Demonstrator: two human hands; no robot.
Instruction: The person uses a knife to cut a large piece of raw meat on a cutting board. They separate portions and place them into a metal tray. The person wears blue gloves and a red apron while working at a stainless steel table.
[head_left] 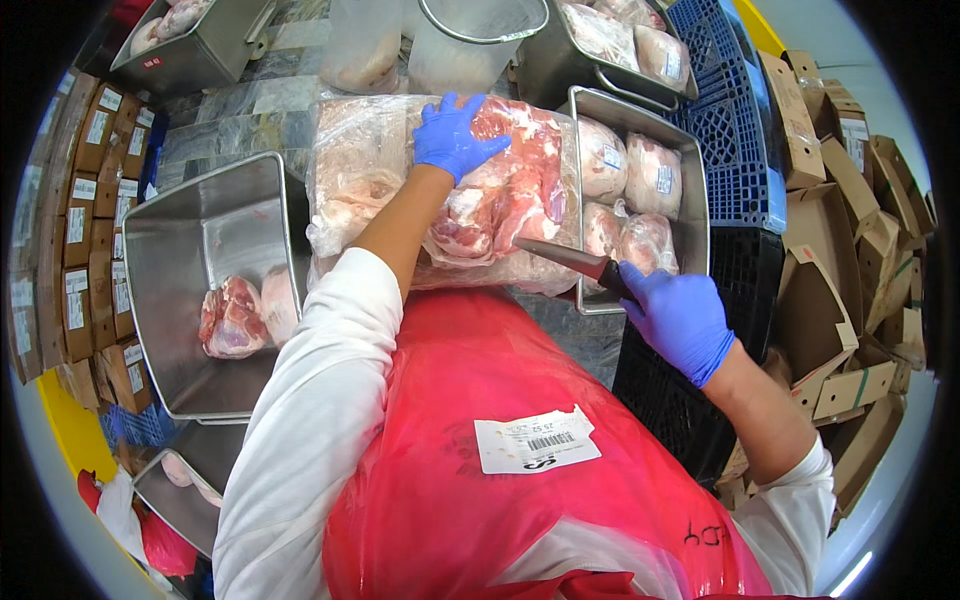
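A large raw cut of meat, pink-red with pale fat, lies on a plastic-covered work surface in front of me. My left hand, in a blue glove, rests on the meat's upper left part with its fingers spread. In my blue-gloved right hand is a knife, its dark handle wrapped by the fingers. The blade points left, its tip close to the meat's lower right edge; whether it touches, I cannot tell.
Left stands a deep metal tub holding meat pieces. Another metal tub with bagged meat adjoins the work surface's right side. Beyond are clear buckets. Blue crates and cardboard boxes are stacked right.
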